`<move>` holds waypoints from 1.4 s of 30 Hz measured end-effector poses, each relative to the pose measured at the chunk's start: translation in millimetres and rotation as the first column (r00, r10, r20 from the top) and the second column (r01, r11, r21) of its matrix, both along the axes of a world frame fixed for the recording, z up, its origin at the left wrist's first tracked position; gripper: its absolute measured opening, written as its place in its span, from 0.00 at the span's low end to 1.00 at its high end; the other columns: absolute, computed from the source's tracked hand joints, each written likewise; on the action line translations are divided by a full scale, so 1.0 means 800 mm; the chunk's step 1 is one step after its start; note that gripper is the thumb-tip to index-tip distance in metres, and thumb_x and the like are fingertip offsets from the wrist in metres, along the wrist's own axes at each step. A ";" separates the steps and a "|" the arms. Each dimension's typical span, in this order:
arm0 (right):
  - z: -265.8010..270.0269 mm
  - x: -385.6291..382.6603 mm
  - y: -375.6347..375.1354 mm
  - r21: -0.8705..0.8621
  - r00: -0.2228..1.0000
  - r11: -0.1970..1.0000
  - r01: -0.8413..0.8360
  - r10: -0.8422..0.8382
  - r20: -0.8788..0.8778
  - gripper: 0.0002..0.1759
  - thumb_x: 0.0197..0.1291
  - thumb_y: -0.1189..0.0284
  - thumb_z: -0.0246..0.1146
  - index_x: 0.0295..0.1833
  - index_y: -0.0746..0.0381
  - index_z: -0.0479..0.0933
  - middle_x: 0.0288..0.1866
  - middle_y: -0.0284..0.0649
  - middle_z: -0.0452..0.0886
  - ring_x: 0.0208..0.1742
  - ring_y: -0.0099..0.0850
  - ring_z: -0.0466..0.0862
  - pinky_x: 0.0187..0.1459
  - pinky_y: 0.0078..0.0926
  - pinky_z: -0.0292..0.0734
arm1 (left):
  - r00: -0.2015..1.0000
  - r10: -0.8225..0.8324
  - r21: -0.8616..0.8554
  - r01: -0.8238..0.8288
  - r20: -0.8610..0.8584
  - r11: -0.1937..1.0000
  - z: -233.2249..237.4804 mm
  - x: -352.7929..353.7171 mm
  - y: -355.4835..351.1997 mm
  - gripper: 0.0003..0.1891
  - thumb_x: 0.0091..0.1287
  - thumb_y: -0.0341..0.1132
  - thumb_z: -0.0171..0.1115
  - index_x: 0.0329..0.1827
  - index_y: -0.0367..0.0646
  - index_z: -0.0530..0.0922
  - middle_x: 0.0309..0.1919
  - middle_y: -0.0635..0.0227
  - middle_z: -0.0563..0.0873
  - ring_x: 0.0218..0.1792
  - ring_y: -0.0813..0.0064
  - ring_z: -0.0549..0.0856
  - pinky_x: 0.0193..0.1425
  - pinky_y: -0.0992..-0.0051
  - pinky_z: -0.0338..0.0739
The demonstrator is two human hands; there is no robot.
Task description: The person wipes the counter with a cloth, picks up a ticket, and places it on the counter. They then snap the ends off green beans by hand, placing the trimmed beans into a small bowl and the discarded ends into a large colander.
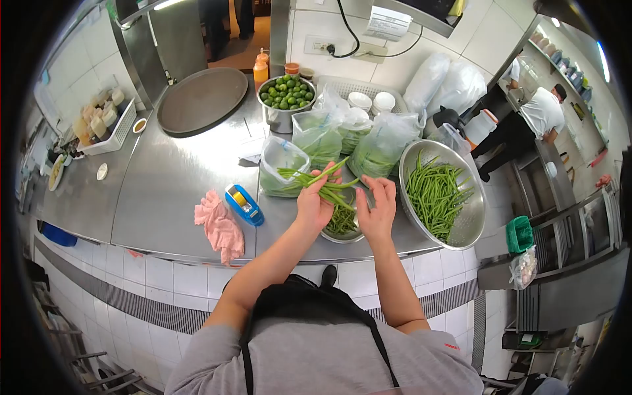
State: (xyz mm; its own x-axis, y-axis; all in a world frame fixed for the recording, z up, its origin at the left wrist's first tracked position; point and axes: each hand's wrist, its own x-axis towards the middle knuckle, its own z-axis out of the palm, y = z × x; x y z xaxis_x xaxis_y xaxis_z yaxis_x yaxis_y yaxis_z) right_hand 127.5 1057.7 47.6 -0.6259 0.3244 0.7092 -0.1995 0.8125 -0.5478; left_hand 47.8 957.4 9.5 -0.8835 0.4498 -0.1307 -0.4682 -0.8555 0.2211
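Note:
My left hand [316, 203] is closed around a small bunch of green beans [290, 175], which stick out on both sides of it. Just to the right, my right hand [376, 209] has its thumb and fingers apart beside the bean tips, with nothing visible in it. Below and between the hands is a metal bowl [351, 236] of short green trimmings [341, 221], partly hidden by them. A large perforated colander [475, 224] of whole green beans [434, 197] stands to the right. Behind my left hand is an open plastic bag [275, 172] with green contents.
More filled plastic bags [385, 148], a pot [278, 120] of small green fruit and white bowls [359, 101] stand behind. Leftward are a blue tape dispenser [245, 205], a pink cloth [219, 227] and a round brown tray [202, 102]. A person [543, 112] works at far right.

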 end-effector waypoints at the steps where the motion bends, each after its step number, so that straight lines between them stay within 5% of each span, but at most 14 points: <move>1: 0.007 -0.005 0.006 0.004 1.000 1.000 0.003 -0.003 -0.007 0.18 0.48 0.75 0.63 0.48 0.59 0.75 0.44 0.41 0.72 0.41 0.34 0.74 0.40 0.25 0.71 | 1.000 -0.003 0.004 0.003 -0.007 1.000 0.000 0.000 -0.001 0.07 0.63 0.23 0.48 0.38 0.46 0.67 0.54 0.58 0.74 0.53 0.63 0.76 0.57 0.66 0.71; 3: 0.024 -0.015 0.014 0.288 0.998 0.956 -0.062 0.052 0.041 0.18 0.48 0.76 0.63 0.49 0.59 0.76 0.43 0.41 0.73 0.44 0.35 0.74 0.42 0.24 0.69 | 0.993 -0.114 0.020 0.115 -0.037 0.993 -0.001 0.003 -0.003 0.06 0.62 0.23 0.49 0.38 0.46 0.68 0.53 0.57 0.75 0.51 0.64 0.77 0.54 0.67 0.72; 5: 0.013 -0.025 0.018 0.260 0.980 0.947 -0.188 0.166 0.106 0.16 0.48 0.76 0.63 0.46 0.58 0.78 0.40 0.40 0.74 0.41 0.35 0.76 0.40 0.25 0.71 | 0.990 -0.141 -0.019 0.141 -0.030 0.990 -0.002 0.009 -0.004 0.07 0.62 0.24 0.50 0.40 0.46 0.69 0.52 0.58 0.75 0.50 0.66 0.77 0.53 0.68 0.73; 7: 0.006 -0.031 0.010 -0.160 0.951 0.964 -0.212 0.241 0.194 0.13 0.48 0.76 0.63 0.42 0.58 0.79 0.37 0.39 0.75 0.37 0.34 0.77 0.38 0.25 0.72 | 0.987 -0.160 -0.051 0.158 -0.030 0.986 0.001 0.011 -0.004 0.08 0.62 0.24 0.50 0.42 0.46 0.70 0.51 0.59 0.76 0.48 0.67 0.78 0.51 0.68 0.73; 12: -0.003 -0.034 0.001 0.170 0.973 0.976 -0.139 0.103 0.208 0.11 0.49 0.79 0.61 0.41 0.60 0.80 0.34 0.38 0.76 0.33 0.29 0.77 0.34 0.22 0.72 | 0.985 -0.156 -0.119 0.147 -0.071 0.982 -0.010 0.013 0.001 0.12 0.65 0.31 0.50 0.51 0.44 0.68 0.48 0.62 0.77 0.47 0.68 0.77 0.52 0.67 0.72; 14: 0.002 -0.030 -0.004 -0.179 0.956 0.954 -0.241 0.265 0.124 0.11 0.49 0.79 0.60 0.41 0.60 0.79 0.33 0.40 0.76 0.31 0.35 0.78 0.31 0.25 0.72 | 0.990 -0.128 -0.117 0.121 -0.054 0.986 0.000 0.005 -0.002 0.12 0.66 0.32 0.50 0.52 0.44 0.68 0.49 0.62 0.77 0.48 0.67 0.77 0.53 0.67 0.72; 17: 0.006 -0.012 0.005 -0.345 0.984 0.925 -0.158 0.175 0.017 0.08 0.49 0.78 0.62 0.38 0.64 0.78 0.31 0.39 0.77 0.26 0.26 0.76 0.28 0.20 0.71 | 0.997 -0.055 -0.124 0.049 -0.046 0.991 0.012 -0.002 -0.011 0.13 0.66 0.34 0.50 0.52 0.44 0.68 0.49 0.61 0.77 0.49 0.67 0.76 0.53 0.67 0.71; 28: -0.008 0.028 -0.011 -0.125 0.946 0.980 -0.155 0.184 0.268 0.05 0.48 0.75 0.64 0.31 0.64 0.78 0.22 0.36 0.75 0.20 0.23 0.73 0.23 0.20 0.69 | 0.989 -0.074 -0.047 0.069 -0.130 0.997 0.020 0.007 -0.008 0.13 0.68 0.34 0.47 0.54 0.43 0.66 0.55 0.58 0.73 0.54 0.66 0.73 0.55 0.67 0.69; 31: -0.004 0.027 0.002 -0.358 0.906 0.911 -0.207 0.316 0.282 0.04 0.48 0.76 0.64 0.30 0.64 0.78 0.21 0.35 0.73 0.21 0.22 0.73 0.24 0.18 0.68 | 0.985 -0.067 -0.057 0.058 -0.158 0.997 0.020 0.009 -0.010 0.14 0.68 0.33 0.46 0.55 0.44 0.65 0.56 0.58 0.71 0.56 0.65 0.72 0.57 0.67 0.68; 33: -0.005 0.024 0.012 -0.773 0.706 0.609 -0.179 0.626 0.330 0.06 0.47 0.76 0.64 0.33 0.64 0.78 0.22 0.35 0.73 0.21 0.20 0.72 0.25 0.17 0.67 | 0.982 -0.053 0.003 0.054 -0.184 0.999 0.022 0.009 -0.009 0.12 0.68 0.32 0.45 0.53 0.45 0.66 0.58 0.58 0.70 0.58 0.64 0.70 0.59 0.66 0.66; 34: -0.005 0.025 0.007 -0.772 0.706 0.609 -0.180 0.627 0.330 0.06 0.47 0.76 0.64 0.33 0.64 0.78 0.22 0.35 0.73 0.21 0.20 0.72 0.25 0.17 0.67 | 0.981 -0.051 0.004 0.053 -0.185 0.999 0.020 0.008 -0.009 0.12 0.68 0.32 0.45 0.53 0.45 0.66 0.58 0.58 0.70 0.58 0.64 0.70 0.59 0.66 0.66; 36: -0.004 0.022 -0.009 -0.485 0.900 0.862 -0.148 0.321 0.295 0.07 0.45 0.77 0.66 0.34 0.64 0.78 0.27 0.34 0.74 0.24 0.20 0.73 0.26 0.17 0.68 | 0.977 -0.053 0.072 0.069 -0.205 0.995 0.017 0.005 -0.009 0.09 0.68 0.31 0.44 0.50 0.46 0.67 0.58 0.58 0.70 0.59 0.63 0.69 0.60 0.66 0.65; 37: -0.004 0.021 -0.013 -0.485 0.899 0.861 -0.152 0.324 0.294 0.07 0.45 0.77 0.66 0.34 0.64 0.78 0.27 0.34 0.74 0.24 0.20 0.73 0.26 0.17 0.68 | 0.977 -0.049 0.072 0.066 -0.206 0.995 0.015 0.004 -0.011 0.09 0.68 0.31 0.44 0.50 0.46 0.67 0.58 0.58 0.70 0.59 0.63 0.69 0.60 0.66 0.65; 42: 0.000 0.018 -0.019 0.186 0.969 0.957 -0.225 0.199 0.148 0.11 0.42 0.78 0.66 0.35 0.61 0.78 0.30 0.36 0.74 0.27 0.27 0.74 0.28 0.19 0.71 | 0.981 0.010 -0.014 -0.013 -0.196 1.000 0.017 0.004 -0.010 0.07 0.68 0.30 0.43 0.46 0.47 0.67 0.59 0.57 0.68 0.61 0.61 0.67 0.61 0.65 0.66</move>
State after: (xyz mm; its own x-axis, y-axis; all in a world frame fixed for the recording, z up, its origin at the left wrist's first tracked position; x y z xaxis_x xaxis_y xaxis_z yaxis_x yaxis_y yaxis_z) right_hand 142.1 1042.5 47.8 -0.7533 0.0345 0.6567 -0.3191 0.8541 -0.4108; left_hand 50.7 949.5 23.1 -0.8979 0.4386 0.0388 -0.4046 -0.8566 0.3203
